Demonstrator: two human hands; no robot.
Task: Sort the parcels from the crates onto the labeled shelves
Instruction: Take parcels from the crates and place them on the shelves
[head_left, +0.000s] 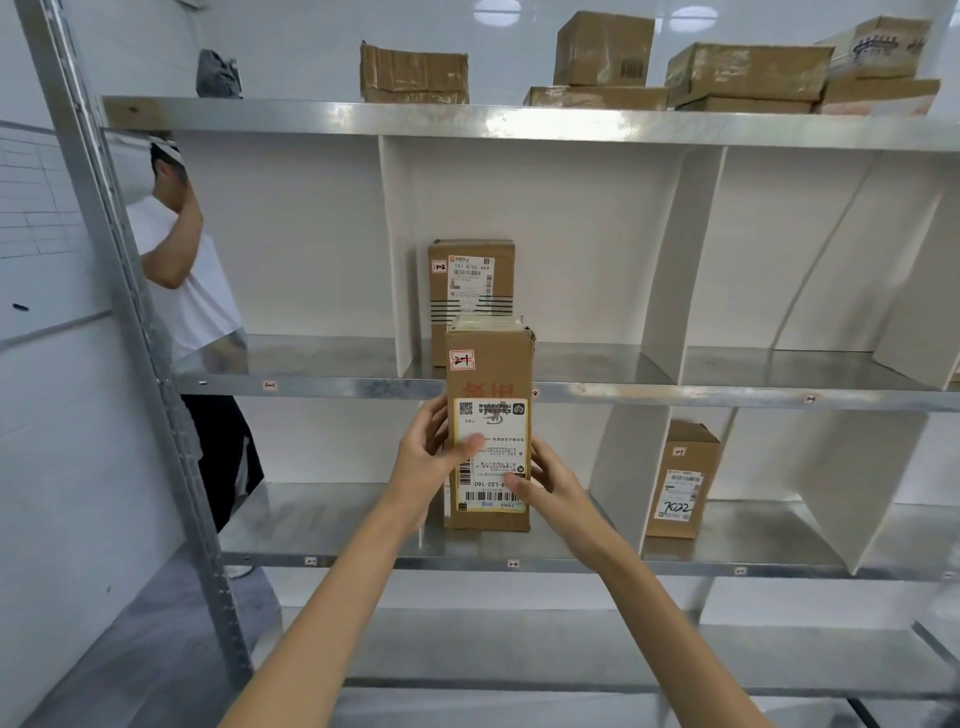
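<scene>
Parcel (488, 374) tagged 2-1, gripped upright by left hand (423, 457) and right hand (550, 483). Placing step; likely needs shifting left into end bay of lower shelf (675, 564).

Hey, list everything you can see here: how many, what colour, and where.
held parcel: one, brown, upright before the shelves
middle-shelf parcel: one, brown, second bay from left
lower-shelf parcel: one, brown, third bay
top-shelf parcels: about seven, brown, stacked along top
grey bundle: one, grey, top shelf, left end
shelving: one, silver with white dividers
bystander: one, white shirt, behind the left post
left grip: one, bare hand, holds held parcel's left side
right grip: one, bare hand, holds its lower right
</scene>
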